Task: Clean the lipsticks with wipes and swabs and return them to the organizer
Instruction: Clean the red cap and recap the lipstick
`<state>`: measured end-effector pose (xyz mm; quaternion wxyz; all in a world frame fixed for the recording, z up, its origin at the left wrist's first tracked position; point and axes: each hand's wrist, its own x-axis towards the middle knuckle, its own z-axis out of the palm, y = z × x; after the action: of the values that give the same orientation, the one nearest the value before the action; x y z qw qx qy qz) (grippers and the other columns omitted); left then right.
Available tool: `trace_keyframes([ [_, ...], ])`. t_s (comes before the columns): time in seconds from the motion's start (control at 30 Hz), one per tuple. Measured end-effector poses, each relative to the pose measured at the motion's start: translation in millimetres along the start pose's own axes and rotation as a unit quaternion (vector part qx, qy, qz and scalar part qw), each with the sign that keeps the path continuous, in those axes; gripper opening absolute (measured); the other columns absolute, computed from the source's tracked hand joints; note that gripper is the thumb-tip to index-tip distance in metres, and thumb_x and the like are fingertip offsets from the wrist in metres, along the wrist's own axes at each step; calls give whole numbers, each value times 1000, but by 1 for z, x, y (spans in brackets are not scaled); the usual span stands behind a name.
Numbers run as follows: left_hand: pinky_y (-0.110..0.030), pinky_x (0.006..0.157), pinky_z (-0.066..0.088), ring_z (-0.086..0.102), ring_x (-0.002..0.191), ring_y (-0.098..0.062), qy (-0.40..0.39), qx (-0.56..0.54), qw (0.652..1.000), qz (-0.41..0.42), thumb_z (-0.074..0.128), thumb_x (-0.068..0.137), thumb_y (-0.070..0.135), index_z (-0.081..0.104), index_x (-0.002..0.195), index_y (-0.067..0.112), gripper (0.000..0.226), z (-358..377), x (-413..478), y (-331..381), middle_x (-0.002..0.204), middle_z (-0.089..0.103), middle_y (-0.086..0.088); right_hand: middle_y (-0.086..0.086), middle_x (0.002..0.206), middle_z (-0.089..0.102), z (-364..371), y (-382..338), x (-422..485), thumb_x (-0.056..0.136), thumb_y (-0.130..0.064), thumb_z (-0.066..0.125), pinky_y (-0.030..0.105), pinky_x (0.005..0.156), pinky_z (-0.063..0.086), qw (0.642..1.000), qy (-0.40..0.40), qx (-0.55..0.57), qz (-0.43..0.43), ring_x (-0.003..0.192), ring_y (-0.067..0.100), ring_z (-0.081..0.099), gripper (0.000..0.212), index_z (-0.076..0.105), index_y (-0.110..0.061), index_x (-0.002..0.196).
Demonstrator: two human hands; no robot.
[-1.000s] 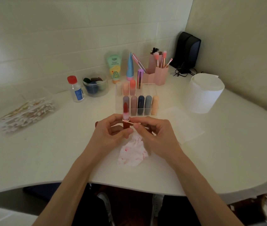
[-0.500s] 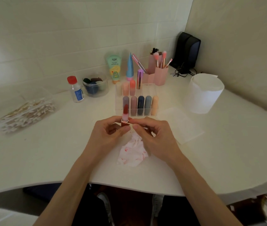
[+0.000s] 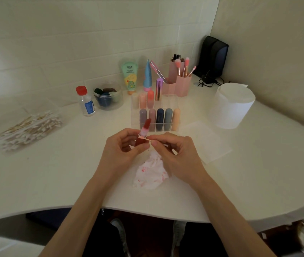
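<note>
Your clear organizer point(image 3: 171, 104) stood mid-table, just beyond your hands. Its near row held five capped lipsticks point(image 3: 160, 118) side by side, running from mauve through dark blue to peach. Its far row held three more at the left end. A purple metallic tube point(image 3: 159, 89) stood by the far row (inside it or just behind, I could not tell). Farther back, the pink brush holder point(image 3: 183, 88) carried pink-tipped brushes point(image 3: 181, 66).

Left of the organizer, a clear round jar point(image 3: 120, 98) held dark sponges. Beside it, a small bottle point(image 3: 86, 102) with a red cap wore a blue label too small to read. The green tube point(image 3: 129, 76) showed a cartoon dinosaur, but its writing was not legible. At far left lay a bag of swabs point(image 3: 30, 128). To the right were a white paper roll point(image 3: 232, 106) and a flat wipe point(image 3: 206, 143).

Your left hand point(image 3: 121, 151) curled round the red base of the open lipstick point(image 3: 145, 127). You held it tilted in front of the organizer's near-left slot, hiding part of the lipstick there. Your right hand point(image 3: 177, 154) pinched a swab point(image 3: 147, 139) between thumb and forefinger, with its tip touching the lipstick's collar. A crumpled wipe point(image 3: 151, 171), stained red, lay on the table point(image 3: 54, 173) beneath your hands.
</note>
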<state>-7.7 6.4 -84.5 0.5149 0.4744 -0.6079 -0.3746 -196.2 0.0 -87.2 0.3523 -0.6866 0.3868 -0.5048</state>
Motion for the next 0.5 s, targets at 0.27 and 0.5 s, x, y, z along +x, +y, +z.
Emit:
trace_keyframes([
  [0.27,-8,69,41,58,71,2,-30,57,996,60,65,95,3,72,114,11,21,-1,3,-4,80,67,23,-4,95,77,0,-3,-1,96,-7,69,11,71,45,1000,8,-3,-13,81,7,66,20,78,-10,113],
  [0.5,-19,64,39,48,67,-8,-47,51,995,78,58,99,21,71,117,13,23,-4,3,-7,76,57,11,-3,92,76,2,-2,-1,96,-8,68,12,67,42,1000,12,-9,-22,74,11,62,21,78,-10,115],
])
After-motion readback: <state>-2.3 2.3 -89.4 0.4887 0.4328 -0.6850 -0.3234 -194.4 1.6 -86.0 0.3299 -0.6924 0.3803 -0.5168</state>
